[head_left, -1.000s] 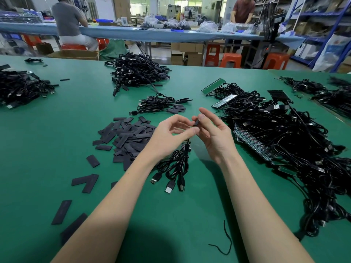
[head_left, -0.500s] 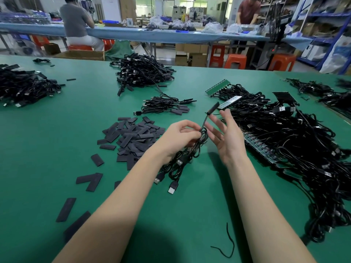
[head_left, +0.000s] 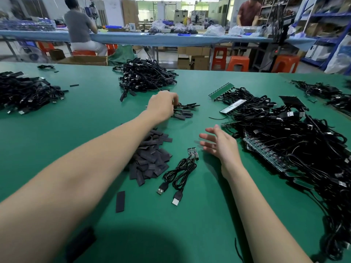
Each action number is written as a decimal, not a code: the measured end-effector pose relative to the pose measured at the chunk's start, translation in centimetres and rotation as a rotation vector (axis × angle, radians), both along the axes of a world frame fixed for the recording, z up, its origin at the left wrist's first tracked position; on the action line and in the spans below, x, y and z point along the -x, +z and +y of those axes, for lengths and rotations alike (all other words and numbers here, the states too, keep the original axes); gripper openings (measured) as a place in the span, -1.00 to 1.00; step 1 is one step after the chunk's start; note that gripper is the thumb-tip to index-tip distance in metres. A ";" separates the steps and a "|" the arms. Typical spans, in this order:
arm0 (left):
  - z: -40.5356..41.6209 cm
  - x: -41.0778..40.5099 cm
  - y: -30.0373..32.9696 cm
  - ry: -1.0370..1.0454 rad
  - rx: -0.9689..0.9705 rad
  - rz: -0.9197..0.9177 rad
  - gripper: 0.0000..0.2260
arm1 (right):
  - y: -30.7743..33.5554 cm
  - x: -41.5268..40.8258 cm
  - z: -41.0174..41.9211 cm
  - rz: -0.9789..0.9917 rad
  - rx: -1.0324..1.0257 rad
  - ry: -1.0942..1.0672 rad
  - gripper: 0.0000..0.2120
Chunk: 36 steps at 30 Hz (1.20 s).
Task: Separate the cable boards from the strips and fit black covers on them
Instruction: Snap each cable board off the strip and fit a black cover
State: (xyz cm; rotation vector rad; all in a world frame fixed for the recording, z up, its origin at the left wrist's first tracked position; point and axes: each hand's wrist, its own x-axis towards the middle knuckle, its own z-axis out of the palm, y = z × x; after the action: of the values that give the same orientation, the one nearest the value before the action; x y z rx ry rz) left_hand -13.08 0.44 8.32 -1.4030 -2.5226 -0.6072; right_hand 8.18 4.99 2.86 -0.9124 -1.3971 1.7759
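The left hand [head_left: 162,106] reached far across the green table [head_left: 91,128], its grip curled down onto a small bundle of covered cables [head_left: 183,111], though whether it actually held one could not be told. The right hand [head_left: 221,144] hovered with its grip open, fingers spread and holding nothing, just right of two bare cable boards [head_left: 192,153] lying on the table with their coiled leads and USB plugs [head_left: 175,197]. A heap of black covers [head_left: 150,158] lay just left of those boards, under the left forearm. At the right, green strips [head_left: 264,152] sat beneath a large tangle of cables [head_left: 296,141].
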 end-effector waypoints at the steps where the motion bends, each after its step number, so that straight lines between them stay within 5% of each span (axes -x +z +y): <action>1: 0.2 0.6 -0.4 -0.002 0.052 0.089 -0.74 | -0.1 0.1 0.0 -0.009 -0.006 0.000 -0.69; 4: 0.5 1.3 -1.9 0.017 0.165 0.178 -0.77 | -0.3 0.2 0.2 -0.025 -0.017 0.004 -0.68; 15: 1.0 1.9 -3.2 -0.011 0.323 -0.058 -0.61 | -0.2 0.3 0.0 -0.065 -0.060 0.031 -0.72; 23: 0.4 -3.5 -3.0 -0.056 -0.064 -0.423 -0.80 | -0.1 -0.2 0.0 -0.163 -0.178 0.072 -0.89; 28: -2.4 -7.8 -2.7 -0.010 -0.273 -0.625 -0.89 | 0.0 -0.6 0.4 -0.441 -0.423 0.057 -0.92; 36: -5.5 -10.7 -3.9 0.089 -0.010 -0.685 -0.82 | 1.1 -0.2 -0.2 -0.443 -0.080 0.247 -0.94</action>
State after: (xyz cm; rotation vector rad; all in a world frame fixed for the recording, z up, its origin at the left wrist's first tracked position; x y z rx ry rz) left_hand -2.35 -5.09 4.42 -1.2117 -3.0477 -1.2566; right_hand 8.35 4.82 3.95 -1.1815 -1.9172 1.7428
